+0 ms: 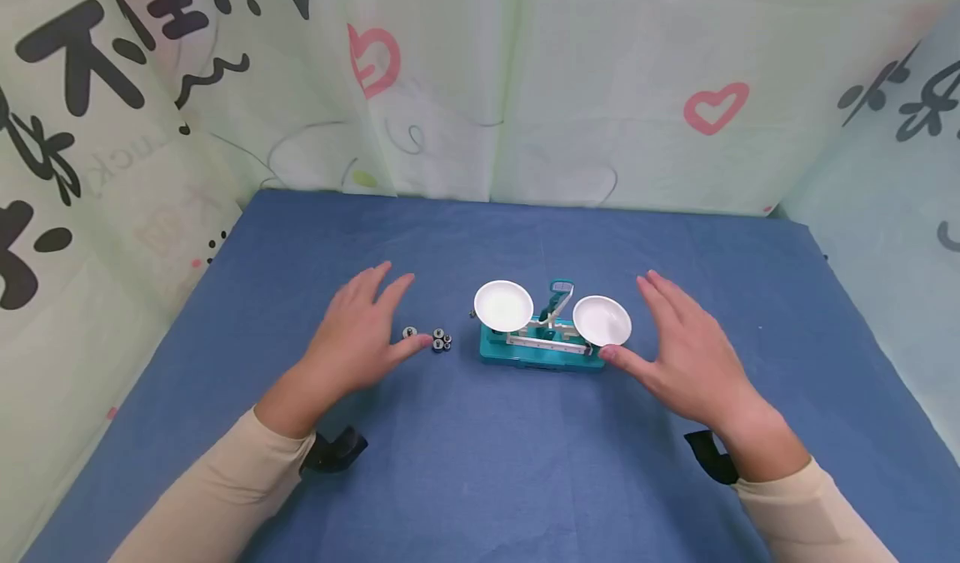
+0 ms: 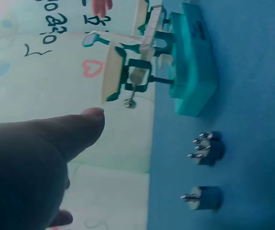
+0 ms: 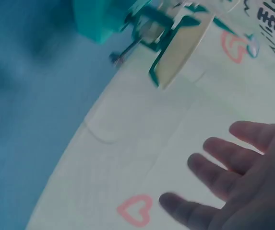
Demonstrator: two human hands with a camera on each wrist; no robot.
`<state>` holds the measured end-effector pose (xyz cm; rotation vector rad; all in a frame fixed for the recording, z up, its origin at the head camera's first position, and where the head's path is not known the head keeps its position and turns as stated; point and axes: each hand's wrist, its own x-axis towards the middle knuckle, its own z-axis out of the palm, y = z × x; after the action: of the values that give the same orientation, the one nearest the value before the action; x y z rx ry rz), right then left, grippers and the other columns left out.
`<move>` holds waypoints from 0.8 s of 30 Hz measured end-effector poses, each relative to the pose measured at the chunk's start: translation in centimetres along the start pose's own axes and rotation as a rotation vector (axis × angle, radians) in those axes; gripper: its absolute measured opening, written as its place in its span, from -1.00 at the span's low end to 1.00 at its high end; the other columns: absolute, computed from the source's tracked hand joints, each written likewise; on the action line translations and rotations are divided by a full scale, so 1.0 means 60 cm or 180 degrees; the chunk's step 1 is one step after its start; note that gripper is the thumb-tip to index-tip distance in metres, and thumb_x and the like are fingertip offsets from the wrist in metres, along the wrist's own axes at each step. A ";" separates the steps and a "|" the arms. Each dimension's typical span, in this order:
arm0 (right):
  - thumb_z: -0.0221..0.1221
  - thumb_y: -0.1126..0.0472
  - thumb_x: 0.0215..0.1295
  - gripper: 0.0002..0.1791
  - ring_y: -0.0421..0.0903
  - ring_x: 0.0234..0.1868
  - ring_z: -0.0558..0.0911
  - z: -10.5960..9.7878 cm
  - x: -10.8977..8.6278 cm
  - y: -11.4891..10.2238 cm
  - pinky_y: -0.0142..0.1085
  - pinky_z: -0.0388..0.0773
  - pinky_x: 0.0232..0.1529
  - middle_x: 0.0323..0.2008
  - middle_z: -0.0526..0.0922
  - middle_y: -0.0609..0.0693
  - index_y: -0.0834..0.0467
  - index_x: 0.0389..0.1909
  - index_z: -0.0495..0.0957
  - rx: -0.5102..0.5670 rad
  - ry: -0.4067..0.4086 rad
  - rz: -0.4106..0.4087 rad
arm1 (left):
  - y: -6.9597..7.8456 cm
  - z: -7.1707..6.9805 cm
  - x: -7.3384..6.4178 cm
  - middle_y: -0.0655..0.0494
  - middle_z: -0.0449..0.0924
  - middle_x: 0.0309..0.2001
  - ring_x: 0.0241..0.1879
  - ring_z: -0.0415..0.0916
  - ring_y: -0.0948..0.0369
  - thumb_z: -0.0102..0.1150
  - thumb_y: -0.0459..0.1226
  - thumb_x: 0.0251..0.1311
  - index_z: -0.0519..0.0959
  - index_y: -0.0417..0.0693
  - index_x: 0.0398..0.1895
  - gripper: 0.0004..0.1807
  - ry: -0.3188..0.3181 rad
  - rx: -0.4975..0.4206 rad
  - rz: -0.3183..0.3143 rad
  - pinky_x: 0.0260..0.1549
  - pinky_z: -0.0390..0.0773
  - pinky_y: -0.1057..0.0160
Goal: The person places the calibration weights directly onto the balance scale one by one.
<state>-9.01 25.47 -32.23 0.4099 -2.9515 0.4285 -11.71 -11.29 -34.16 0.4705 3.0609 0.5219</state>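
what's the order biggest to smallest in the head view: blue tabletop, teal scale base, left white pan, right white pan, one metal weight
1. Blue tabletop
2. Teal scale base
3. Left white pan and right white pan: they look alike, so unranked
4. One metal weight

Two hands on my feed, left hand [image 1: 352, 334] and right hand [image 1: 693, 359]. Two sleeves [image 1: 225, 480], two straps [image 1: 335, 450]. Scale [image 1: 540, 361]: just one. Pans [image 1: 503, 306]: I get two, one each end. Now weights [image 1: 438, 346], and I make it five: four bunched, one apart, left wrist view agreeing. Cloth [image 1: 480, 480], one. Pink hearts [image 1: 716, 108], I spot two from head view.
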 end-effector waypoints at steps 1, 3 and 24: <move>0.35 -0.19 0.19 0.05 0.38 0.40 0.20 0.001 -0.001 -0.003 0.36 0.18 0.23 0.45 0.17 0.36 0.40 0.46 0.17 0.0095 0.0047 -0.0029 | 0.000 0.004 -0.002 -0.28 0.10 0.48 0.45 0.04 -0.23 0.35 0.07 0.21 0.29 -0.15 0.47 -0.13 0.0035 -0.0072 0.0045 0.33 0.12 -0.26; 0.38 -0.13 0.19 0.01 0.37 0.39 0.24 0.004 -0.004 -0.011 0.34 0.22 0.22 0.45 0.20 0.33 0.38 0.45 0.19 0.0280 0.0093 -0.0060 | 0.000 0.013 -0.005 -0.28 0.18 0.44 0.41 0.13 -0.22 0.39 0.00 0.20 0.34 -0.15 0.44 -0.19 0.0077 -0.0261 0.0107 0.28 0.25 -0.22; 0.55 0.25 -0.04 -0.19 0.23 0.08 0.54 0.035 -0.018 -0.013 0.18 0.48 0.00 0.17 0.54 0.25 0.28 0.28 0.45 0.1016 0.0506 -0.0170 | 0.023 0.109 -0.008 -0.10 0.66 -0.12 -0.17 0.61 0.05 0.43 -0.31 0.17 0.66 -0.22 0.02 -0.65 0.0481 -0.0932 -0.0121 -0.17 0.61 0.05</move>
<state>-7.92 24.37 -34.23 0.4629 -2.7147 0.8865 -10.52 -8.08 -39.95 0.3784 3.0465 1.0279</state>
